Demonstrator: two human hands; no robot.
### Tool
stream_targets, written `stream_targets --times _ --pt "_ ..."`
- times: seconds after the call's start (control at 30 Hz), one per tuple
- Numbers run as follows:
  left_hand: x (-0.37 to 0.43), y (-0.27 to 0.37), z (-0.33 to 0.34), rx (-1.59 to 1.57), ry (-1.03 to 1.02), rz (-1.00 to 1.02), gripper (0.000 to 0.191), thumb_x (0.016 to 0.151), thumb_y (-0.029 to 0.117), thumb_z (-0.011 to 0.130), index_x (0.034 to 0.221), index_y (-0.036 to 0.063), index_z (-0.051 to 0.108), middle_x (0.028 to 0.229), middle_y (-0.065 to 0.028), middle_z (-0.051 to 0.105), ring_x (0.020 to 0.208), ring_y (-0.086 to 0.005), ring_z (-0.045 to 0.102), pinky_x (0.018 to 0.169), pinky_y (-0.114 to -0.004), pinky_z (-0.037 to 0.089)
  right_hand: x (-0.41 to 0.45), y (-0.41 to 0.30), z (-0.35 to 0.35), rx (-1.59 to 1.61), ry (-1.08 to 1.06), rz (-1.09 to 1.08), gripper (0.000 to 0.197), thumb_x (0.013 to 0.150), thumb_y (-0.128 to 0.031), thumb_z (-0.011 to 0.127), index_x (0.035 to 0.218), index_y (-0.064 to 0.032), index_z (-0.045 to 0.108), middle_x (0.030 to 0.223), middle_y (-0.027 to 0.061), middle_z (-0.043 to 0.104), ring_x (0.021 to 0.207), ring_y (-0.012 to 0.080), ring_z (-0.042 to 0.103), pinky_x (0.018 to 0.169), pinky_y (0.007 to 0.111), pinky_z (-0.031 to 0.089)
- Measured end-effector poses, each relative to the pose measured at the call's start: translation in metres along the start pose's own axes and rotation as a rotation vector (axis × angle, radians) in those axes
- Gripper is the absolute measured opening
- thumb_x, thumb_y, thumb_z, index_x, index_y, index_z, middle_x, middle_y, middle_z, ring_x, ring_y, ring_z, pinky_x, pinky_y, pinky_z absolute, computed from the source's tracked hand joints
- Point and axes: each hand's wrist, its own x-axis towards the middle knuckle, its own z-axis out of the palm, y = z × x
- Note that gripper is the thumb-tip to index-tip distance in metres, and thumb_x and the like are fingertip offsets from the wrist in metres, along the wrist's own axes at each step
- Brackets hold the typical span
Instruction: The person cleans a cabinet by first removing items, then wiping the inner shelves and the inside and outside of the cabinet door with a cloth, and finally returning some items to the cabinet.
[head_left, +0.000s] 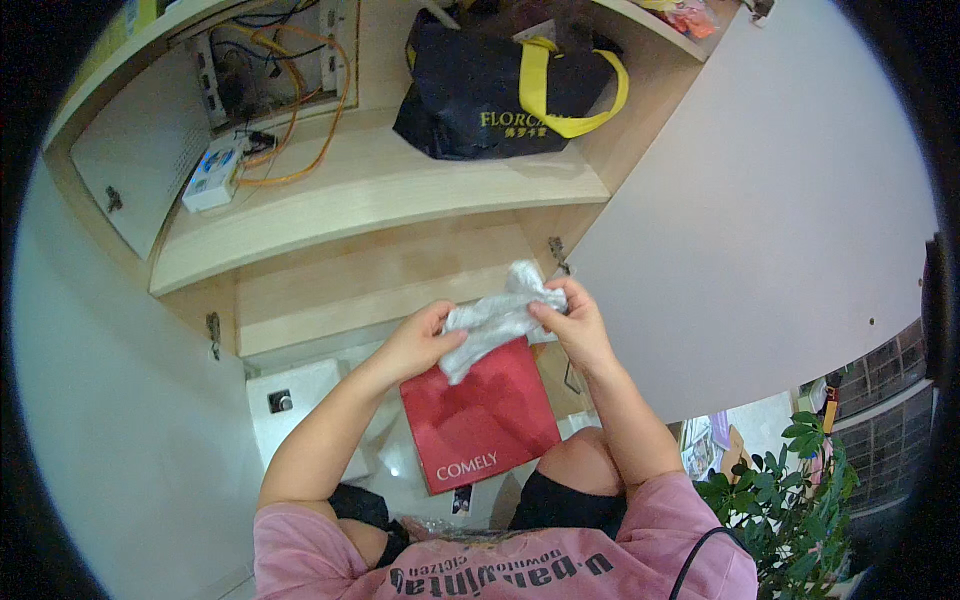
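A crumpled pale grey-white cloth (495, 319) is stretched between my two hands, above a red box (480, 420) that bears printed writing. My left hand (420, 341) pinches the cloth's left end between thumb and fingers. At the other end, my right hand (571, 319) grips it, with a bunched part sticking up beside the fingers. Behind the cloth lies the lower shelf (360, 307) of an open cabinet. The cloth hides the far edge of the red box.
On the upper shelf (390, 180) stand a black bag with yellow handles (480, 82) and a white network device (214, 176) with orange cables. Open cabinet doors flank me left (112, 390) and right (750, 210). A white box (300, 405) lies left, a leafy plant (787, 487) right.
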Motion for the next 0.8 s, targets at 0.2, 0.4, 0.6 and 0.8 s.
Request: stream_targets --times 0.2,0.4,0.6,0.8 --pt "0.003 0.004 0.02 -0.599 0.055 -0.066 0.033 0.089 0.026 0.042 0.111 0.0016 0.043 0.106 -0.0087 0.051 0.095 -0.0167 0.052 0.082 -0.032 0.043 0.013 0.014 0.036 -0.615 -0.034 -0.691 0.022 0.071 -0.008 0.062 0.087 -0.0038 0.048 0.081 0.0075 0.048 0.077 0.0169 0.049 0.065 0.025 0.04" --pt "-0.017 0.024 -0.003 -0.28 0.028 0.022 0.046 0.089 0.034 0.04 0.122 0.0028 0.036 0.119 -0.0136 0.046 0.107 -0.0216 0.047 0.089 -0.034 0.039 0.076 0.035 -0.019 -0.146 0.526 -0.144 0.026 0.076 -0.004 0.055 0.099 -0.0041 0.043 0.082 0.0028 0.05 0.072 0.0101 0.048 0.059 0.023 0.041" --pt "-0.043 0.03 -0.029 -0.337 0.061 -0.01 0.039 0.088 0.03 0.042 0.115 0.002 0.042 0.112 -0.0148 0.051 0.104 -0.0225 0.05 0.086 -0.034 0.041 0.17 0.047 -0.104 -0.064 1.035 -0.514 0.024 0.076 -0.009 0.059 0.097 -0.0005 0.051 0.082 0.0054 0.054 0.071 0.0125 0.05 0.063 0.025 0.041" --pt "-0.115 0.008 -0.043 -0.361 0.143 -0.038 0.034 0.089 0.026 0.041 0.113 0.0012 0.043 0.108 -0.014 0.053 0.102 -0.0217 0.05 0.087 -0.033 0.039 0.183 0.067 -0.097 -0.057 1.042 -0.475 0.019 0.075 -0.008 0.061 0.091 0.0004 0.056 0.079 0.0053 0.056 0.068 0.0102 0.05 0.059 0.022 0.041"
